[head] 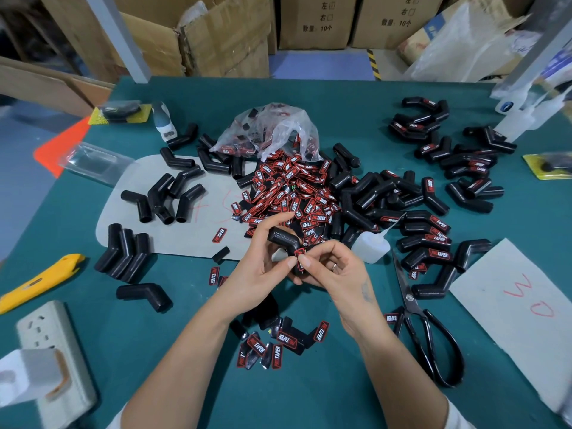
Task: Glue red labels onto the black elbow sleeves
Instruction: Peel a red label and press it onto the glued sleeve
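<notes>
Left hand [263, 274] grips black elbow sleeve [283, 239] at table [309, 397] center; right hand [334, 270] pinches red label [299, 253] onto it. Label pile [288, 187] at 12 o'clock, glue bottle [370, 247] at 3.

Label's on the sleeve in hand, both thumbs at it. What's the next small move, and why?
Probably press the red label flat along the elbow sleeve: the left hand grips the sleeve, the right hand pinches the label's edge, and the glue bottle already lies aside.
</notes>
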The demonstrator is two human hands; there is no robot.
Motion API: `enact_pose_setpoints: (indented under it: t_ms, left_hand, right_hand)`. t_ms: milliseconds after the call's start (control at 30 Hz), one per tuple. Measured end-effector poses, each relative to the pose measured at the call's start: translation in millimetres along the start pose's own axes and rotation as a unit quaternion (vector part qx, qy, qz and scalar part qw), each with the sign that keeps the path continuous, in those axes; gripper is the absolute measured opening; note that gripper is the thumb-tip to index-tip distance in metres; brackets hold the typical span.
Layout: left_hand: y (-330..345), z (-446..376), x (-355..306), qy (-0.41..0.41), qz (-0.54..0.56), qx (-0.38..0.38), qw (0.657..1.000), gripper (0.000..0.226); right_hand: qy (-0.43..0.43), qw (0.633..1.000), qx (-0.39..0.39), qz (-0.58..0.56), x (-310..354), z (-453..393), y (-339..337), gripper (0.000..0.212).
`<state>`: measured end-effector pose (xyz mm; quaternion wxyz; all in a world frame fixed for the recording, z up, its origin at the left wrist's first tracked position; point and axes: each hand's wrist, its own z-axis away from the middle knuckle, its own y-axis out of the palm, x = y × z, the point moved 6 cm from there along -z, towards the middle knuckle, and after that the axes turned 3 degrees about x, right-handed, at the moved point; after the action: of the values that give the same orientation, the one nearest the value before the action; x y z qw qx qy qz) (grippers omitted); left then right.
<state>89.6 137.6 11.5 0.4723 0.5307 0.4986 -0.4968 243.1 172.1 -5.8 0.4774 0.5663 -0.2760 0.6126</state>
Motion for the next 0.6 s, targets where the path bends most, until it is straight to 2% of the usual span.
enact_pose_setpoints:
  t_ms: [333,600]
  left_hand:
    - [2.5,-1.4,-1.1,0.011,0.016,-0.014,1.000,0.064]
    - [-9.2,-0.7,0.0,0.040,0.039,-0.109,0.992,0.076]
  right_hand:
    - [0.005,1.000,-0.011,-0.004,0.8,1.0,0.4,0.020]
    - [0.022,0.999,-0.023,-0.035,1.5,1.2,-2.6,0.010]
